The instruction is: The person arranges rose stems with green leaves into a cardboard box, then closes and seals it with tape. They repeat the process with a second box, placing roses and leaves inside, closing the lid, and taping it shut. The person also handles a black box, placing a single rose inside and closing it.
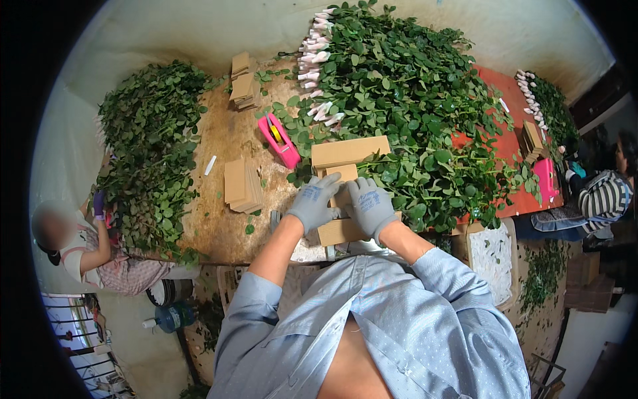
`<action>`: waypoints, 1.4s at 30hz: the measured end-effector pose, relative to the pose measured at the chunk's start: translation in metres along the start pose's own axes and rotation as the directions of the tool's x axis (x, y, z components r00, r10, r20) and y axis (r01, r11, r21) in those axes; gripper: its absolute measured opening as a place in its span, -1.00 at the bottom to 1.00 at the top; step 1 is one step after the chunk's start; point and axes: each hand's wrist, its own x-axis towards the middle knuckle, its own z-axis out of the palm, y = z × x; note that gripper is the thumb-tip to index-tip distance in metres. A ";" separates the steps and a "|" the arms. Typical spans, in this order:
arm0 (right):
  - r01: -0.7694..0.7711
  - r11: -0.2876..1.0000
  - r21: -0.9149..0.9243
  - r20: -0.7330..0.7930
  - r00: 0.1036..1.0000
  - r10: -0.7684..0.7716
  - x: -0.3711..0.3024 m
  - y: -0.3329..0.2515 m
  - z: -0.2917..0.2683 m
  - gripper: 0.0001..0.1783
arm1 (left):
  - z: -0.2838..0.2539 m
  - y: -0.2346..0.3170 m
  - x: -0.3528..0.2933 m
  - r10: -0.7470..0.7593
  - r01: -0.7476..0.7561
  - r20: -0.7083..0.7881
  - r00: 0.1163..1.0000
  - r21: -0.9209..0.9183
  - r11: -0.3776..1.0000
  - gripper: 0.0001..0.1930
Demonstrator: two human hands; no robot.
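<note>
Both my hands wear grey gloves and work close together at the table's front edge. My left hand [314, 203] presses its fingers on the left side of a small brown cardboard piece [343, 173]. My right hand [370, 204] grips the right side of it, with fingertips bent inward. A wider cardboard sheet [350, 151] lies just beyond my fingertips, and another cardboard flap [341, 232] shows below my hands. Leafy green stems [432, 173] spread right from the cardboard. What lies beneath my palms is hidden.
A pink tape dispenser [278, 141] stands beyond my left hand, near stacked cardboard sheets [243, 186]. More cardboard [244, 83] lies farther back. Stems with white-wrapped heads [314, 60] are piled at the back. Co-workers stand at left [93, 249] and right [601, 199].
</note>
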 end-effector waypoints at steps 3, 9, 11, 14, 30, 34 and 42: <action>0.101 0.994 -0.048 -0.187 0.977 -0.108 -0.002 0.007 0.023 -0.37 | -0.007 0.009 0.005 -0.023 0.023 0.045 0.999 0.012 1.000 -0.40; 0.058 0.991 0.123 -0.065 0.997 -0.050 0.003 0.013 0.033 -0.40 | -0.006 0.010 0.004 -0.037 0.039 0.055 0.998 -0.046 0.998 -0.40; 0.055 0.994 0.093 -0.038 0.998 -0.052 0.004 0.008 0.032 -0.41 | -0.001 0.006 0.001 -0.048 0.052 0.061 0.997 -0.059 0.997 -0.39; -0.007 0.998 0.061 0.102 0.995 0.001 0.013 0.003 0.021 -0.42 | -0.002 0.004 0.005 -0.025 0.028 0.066 0.998 -0.043 0.999 -0.38; 0.253 0.924 -0.285 -0.392 0.850 -0.353 -0.077 0.004 0.053 -0.41 | -0.003 0.002 0.010 0.000 -0.015 0.122 0.993 0.124 0.992 -0.27; 0.309 0.904 -0.296 -0.306 0.866 -0.396 -0.078 0.019 0.050 -0.47 | -0.005 0.005 0.011 0.005 -0.015 0.121 0.993 0.083 0.996 -0.26; 0.307 0.897 -0.318 0.097 0.952 -0.292 -0.045 0.016 -0.034 -0.91 | 0.009 -0.025 0.010 0.089 -0.079 0.047 0.995 -0.177 0.981 -0.25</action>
